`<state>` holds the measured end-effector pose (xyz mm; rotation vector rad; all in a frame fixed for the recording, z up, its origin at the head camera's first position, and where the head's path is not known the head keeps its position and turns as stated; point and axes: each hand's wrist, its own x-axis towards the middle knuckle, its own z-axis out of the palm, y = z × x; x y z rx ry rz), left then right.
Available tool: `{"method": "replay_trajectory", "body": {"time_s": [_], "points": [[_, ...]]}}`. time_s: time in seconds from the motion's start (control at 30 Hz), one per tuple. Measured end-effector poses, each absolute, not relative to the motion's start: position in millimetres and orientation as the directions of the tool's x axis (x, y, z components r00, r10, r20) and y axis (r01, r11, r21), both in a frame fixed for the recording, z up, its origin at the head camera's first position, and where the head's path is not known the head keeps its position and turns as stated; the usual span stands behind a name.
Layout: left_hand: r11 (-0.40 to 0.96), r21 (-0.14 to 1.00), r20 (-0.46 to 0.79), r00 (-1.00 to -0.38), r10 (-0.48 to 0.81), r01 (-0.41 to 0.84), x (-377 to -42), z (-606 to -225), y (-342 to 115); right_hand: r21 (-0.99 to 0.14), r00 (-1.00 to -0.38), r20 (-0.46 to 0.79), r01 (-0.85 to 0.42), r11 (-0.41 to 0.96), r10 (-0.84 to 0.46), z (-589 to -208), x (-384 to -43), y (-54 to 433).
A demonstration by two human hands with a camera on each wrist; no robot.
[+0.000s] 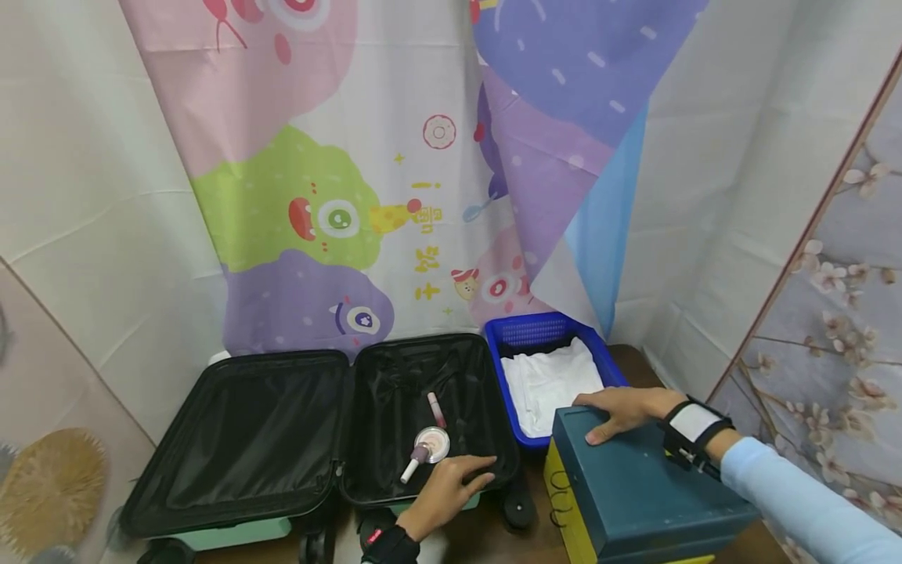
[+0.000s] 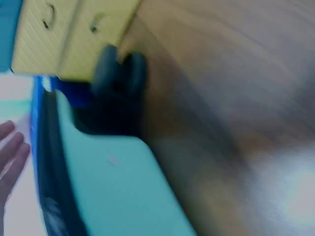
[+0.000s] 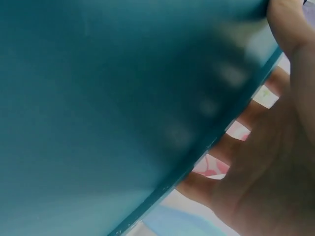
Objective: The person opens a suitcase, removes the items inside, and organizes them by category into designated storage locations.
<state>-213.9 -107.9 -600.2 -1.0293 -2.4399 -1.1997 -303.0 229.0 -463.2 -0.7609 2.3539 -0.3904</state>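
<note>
Here's the right hand [image 1: 620,409], clamped on the box [image 1: 669,489] by its top edge, thumb above, fingers curled over! The box stands right of the open suitcase [image 1: 261,439], near the blue basket [image 1: 524,333]. Left hand [image 1: 451,489], fingers loose, hangs at the suitcase's near rim.

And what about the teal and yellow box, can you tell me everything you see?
The box looks shut, its flat teal top smooth and hard, with pale specks along the edge. Its yellow side has dark curved rings. It stands right of the open suitcase on a brown surface; the right hand grips its far edge.
</note>
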Motion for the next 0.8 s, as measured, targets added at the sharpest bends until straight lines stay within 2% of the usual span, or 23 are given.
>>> {"method": "replay_trajectory", "body": {"time_s": [0.17,0.23,0.33,0.57,0.8], "points": [[0.261,0.496,0.646,-0.553,0.526,0.828,-214,-584,-78,-0.436,-0.635,-0.516,-0.383,0.814,-0.575,-464,-303,229],[0.228,0.424,0.681,-0.474,0.559,0.877,-213,-581,-67,-0.430,-0.636,-0.525,-0.375,0.821,-0.565,-464,-302,227],[0.208,0.351,0.686,-0.402,0.607,0.913,-211,-580,-55,-0.425,-0.638,-0.529,-0.372,0.826,-0.559,-463,-301,226],[0.213,0.366,0.639,-0.411,0.651,0.906,-208,-582,-42,-0.433,-0.644,-0.514,-0.376,0.819,-0.567,-464,-303,229],[0.201,0.348,0.652,-0.390,0.650,0.916,-210,-587,-41,-0.515,-0.665,-0.338,-0.462,0.722,-0.666,-472,-312,272]]}}
